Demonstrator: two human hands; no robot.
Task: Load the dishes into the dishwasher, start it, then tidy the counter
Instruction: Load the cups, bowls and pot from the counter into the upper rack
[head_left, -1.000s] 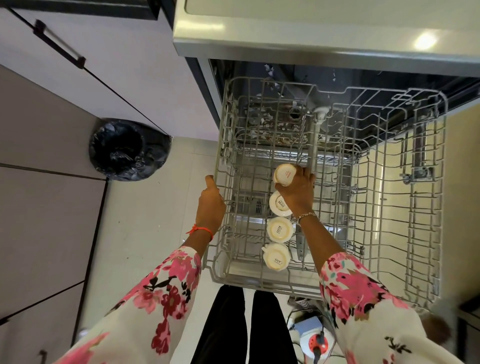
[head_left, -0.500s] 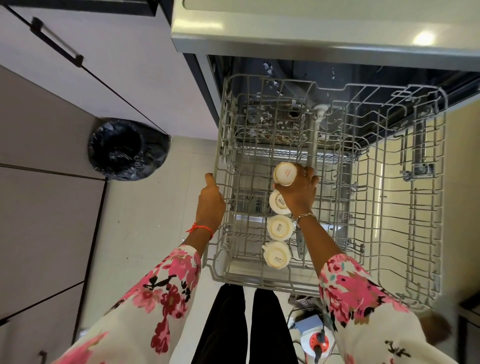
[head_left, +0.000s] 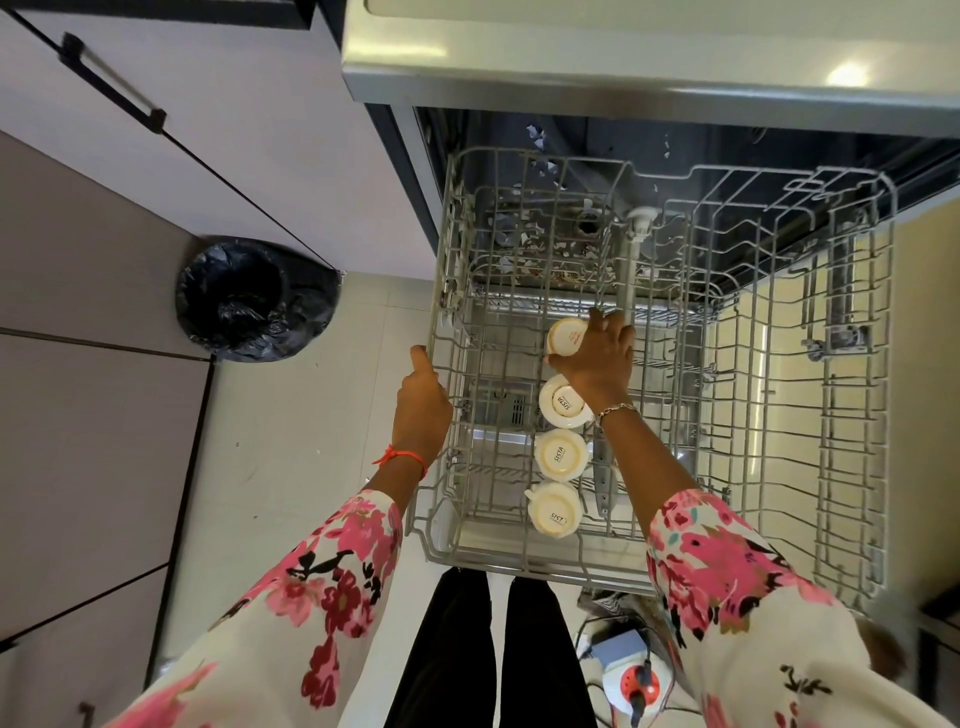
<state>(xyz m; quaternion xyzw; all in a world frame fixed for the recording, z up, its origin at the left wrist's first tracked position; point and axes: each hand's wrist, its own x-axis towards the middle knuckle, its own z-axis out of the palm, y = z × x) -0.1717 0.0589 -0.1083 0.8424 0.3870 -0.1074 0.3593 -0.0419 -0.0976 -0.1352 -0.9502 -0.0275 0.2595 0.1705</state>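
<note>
While the loading step is in hand, a bin with black liner (head_left: 254, 296) is noted at 9 o'clock of the wire rack (head_left: 519, 558). The rack's left rim is gripped by the left hand (head_left: 423, 400). Three inverted cups (head_left: 558, 453) are lined toward 6 o'clock. At the row's 12 o'clock end, a fourth cup (head_left: 566, 338) is clasped by the right hand (head_left: 602, 364). Next move, as judged: the cup is to be seated base-up and released.

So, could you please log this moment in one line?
right hand holds cup in rack; left hand grips rack rim; three cups racked
</note>
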